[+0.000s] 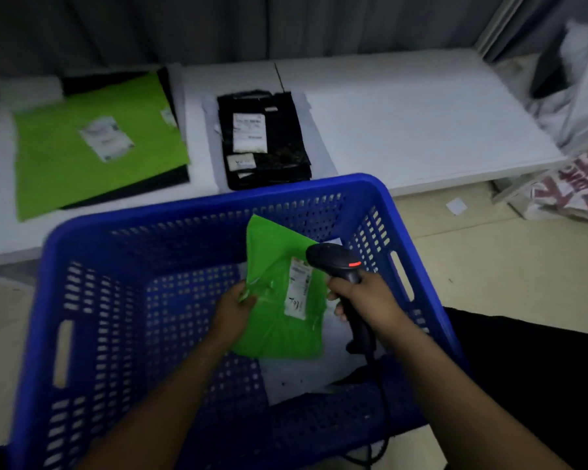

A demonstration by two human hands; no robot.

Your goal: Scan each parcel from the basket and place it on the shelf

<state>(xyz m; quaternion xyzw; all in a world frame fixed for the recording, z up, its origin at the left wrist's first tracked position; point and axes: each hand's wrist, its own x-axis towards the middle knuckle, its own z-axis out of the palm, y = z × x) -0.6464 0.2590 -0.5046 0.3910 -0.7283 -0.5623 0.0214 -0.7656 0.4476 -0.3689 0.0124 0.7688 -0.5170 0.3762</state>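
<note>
Head view, dim and a little soft.

- Green parcel [279, 300]: inside the blue basket [218, 205], lifted off the floor of it and tilted, top corner toward the far wall. A white parcel [306, 374] lies beneath.
- Handling, my reading: thin poly mailer, creased and sagging, so light, floppy and slick. It will not crush easily. An edge pinch is enough to lift it, but the film buckles, so the white label [299, 290] needs pulling flat to read.
- Left hand [233, 308]: forearm reaches in over the near rim, grip pinching the parcel's left edge, film bunched at the fingers.
- Right hand [364, 300]: grip wrapped round the handle of the black scanner [340, 266], head angled down-left at the label, red light showing on top. Whether a finger sits on the trigger I cannot tell.
- White worktop [404, 123] beyond the basket, probably the shelf: a large green parcel [92, 144] and a black parcel [262, 140] lie flat on it, apart.
</note>
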